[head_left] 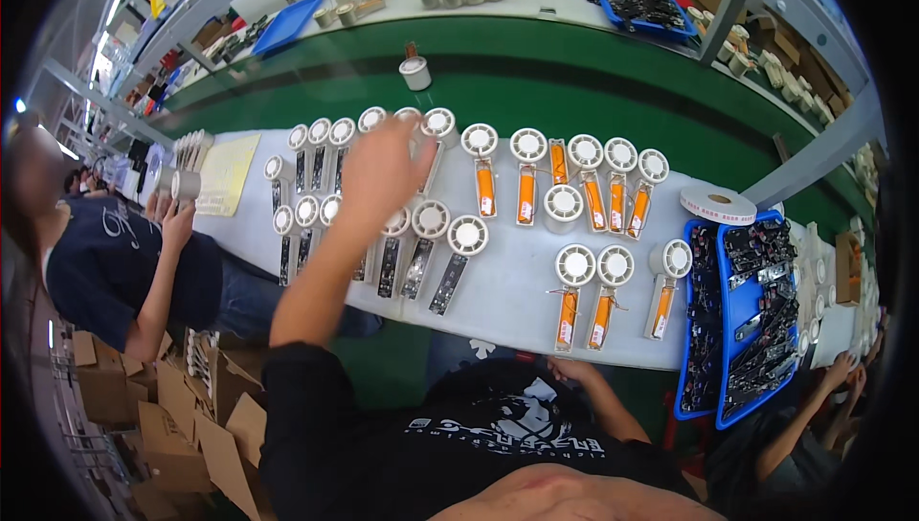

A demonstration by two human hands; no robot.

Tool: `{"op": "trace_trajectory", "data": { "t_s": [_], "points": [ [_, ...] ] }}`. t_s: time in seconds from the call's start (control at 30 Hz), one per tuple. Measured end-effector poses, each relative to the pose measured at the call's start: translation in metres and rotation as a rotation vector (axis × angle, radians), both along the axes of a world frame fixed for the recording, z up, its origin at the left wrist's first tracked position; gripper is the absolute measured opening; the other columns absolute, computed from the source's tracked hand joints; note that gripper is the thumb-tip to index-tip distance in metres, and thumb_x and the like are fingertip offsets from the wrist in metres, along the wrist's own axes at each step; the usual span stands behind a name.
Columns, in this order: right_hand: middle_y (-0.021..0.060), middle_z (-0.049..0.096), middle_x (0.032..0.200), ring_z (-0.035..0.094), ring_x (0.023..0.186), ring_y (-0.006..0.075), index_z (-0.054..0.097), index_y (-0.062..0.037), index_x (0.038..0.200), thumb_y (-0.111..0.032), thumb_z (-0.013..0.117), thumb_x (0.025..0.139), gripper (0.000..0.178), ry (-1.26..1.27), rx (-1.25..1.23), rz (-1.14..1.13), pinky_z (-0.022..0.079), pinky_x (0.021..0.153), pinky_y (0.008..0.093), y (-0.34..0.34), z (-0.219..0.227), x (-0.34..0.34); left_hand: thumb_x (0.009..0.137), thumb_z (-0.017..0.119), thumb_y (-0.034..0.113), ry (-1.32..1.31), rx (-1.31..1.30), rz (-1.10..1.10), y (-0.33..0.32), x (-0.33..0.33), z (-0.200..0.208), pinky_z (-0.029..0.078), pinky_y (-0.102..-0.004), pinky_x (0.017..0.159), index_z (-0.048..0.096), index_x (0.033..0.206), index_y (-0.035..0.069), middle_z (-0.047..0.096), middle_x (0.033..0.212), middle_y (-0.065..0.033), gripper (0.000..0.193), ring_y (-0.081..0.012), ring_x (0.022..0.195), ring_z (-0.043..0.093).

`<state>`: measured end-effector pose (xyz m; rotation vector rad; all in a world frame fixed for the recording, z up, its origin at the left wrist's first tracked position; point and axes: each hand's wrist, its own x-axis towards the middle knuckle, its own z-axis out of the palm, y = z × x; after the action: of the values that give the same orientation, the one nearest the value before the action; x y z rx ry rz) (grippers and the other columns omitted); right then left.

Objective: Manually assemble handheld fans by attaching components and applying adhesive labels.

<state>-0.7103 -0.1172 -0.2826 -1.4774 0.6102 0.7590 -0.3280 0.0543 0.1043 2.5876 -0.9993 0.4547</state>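
Note:
My left hand [388, 167] reaches across the white table [522, 325], over the back row of small white handheld fans. Its fingers are blurred beside a fan head [437, 123]; whether they grip one is unclear. Under and around that forearm lie fans with dark circuit boards in their handles, such as this front fan [468, 235]. To the right lie several fans with orange batteries, one being this fan [528, 146]. My right hand [571, 369] is low at the table's front edge, near a battery fan [600, 315]; its fingers are mostly hidden.
Blue trays of dark circuit boards [756, 329] stand at the right, with a white tape roll [718, 203] behind. A lone fan body [414, 73] sits on the green strip [325, 90]. Co-workers sit left, right and opposite. Cardboard boxes [172, 435] fill the lower left.

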Motion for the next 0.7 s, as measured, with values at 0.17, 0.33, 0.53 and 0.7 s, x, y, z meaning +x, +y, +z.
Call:
{"op": "trace_trajectory", "data": {
  "t_s": [0.17, 0.33, 0.53, 0.7],
  "points": [
    [0.0032, 0.057, 0.056, 0.054, 0.047, 0.0114, 0.061, -0.0057, 0.084, -0.032, 0.048, 0.105, 0.036, 0.012, 0.052, -0.078, 0.041, 0.043, 0.0253, 0.005, -0.031, -0.009, 0.090, 0.063, 0.042, -0.049, 0.265, 0.161, -0.070, 0.178, -0.033, 0.056, -0.0484, 0.082, 0.067, 0.119, 0.010, 0.072, 0.101, -0.0201, 0.043, -0.0388, 0.096, 0.069],
    [0.0041, 0.058, 0.057, 0.055, 0.046, 0.0120, 0.061, -0.0058, 0.084, -0.026, 0.048, 0.103, 0.031, -0.072, 0.132, -0.145, 0.043, 0.043, 0.0265, 0.015, -0.018, -0.006, 0.089, 0.064, 0.050, 0.134, 0.328, 0.133, -0.038, 0.338, -0.124, 0.053, -0.0506, 0.094, 0.050, 0.142, 0.013, 0.067, 0.118, -0.0269, 0.067, -0.0443, 0.109, 0.065],
    [0.0060, 0.059, 0.059, 0.057, 0.047, 0.0136, 0.062, -0.0055, 0.083, -0.022, 0.051, 0.100, 0.026, -0.120, -0.014, -0.192, 0.045, 0.043, 0.0291, 0.018, 0.003, -0.003, 0.085, 0.069, 0.048, 0.073, 0.343, 0.189, -0.055, 0.313, -0.145, 0.053, -0.0515, 0.093, 0.049, 0.143, 0.011, 0.068, 0.116, -0.0269, 0.072, -0.0451, 0.108, 0.065],
    [0.0056, 0.060, 0.058, 0.057, 0.047, 0.0142, 0.060, -0.0062, 0.078, -0.023, 0.048, 0.100, 0.031, -0.183, 0.012, -0.090, 0.045, 0.043, 0.0305, 0.016, -0.022, -0.009, 0.081, 0.073, 0.039, 0.104, 0.252, 0.083, -0.060, 0.217, -0.049, 0.054, -0.0504, 0.090, 0.057, 0.134, 0.015, 0.069, 0.113, -0.0244, 0.060, -0.0424, 0.105, 0.067]
  ]
}}
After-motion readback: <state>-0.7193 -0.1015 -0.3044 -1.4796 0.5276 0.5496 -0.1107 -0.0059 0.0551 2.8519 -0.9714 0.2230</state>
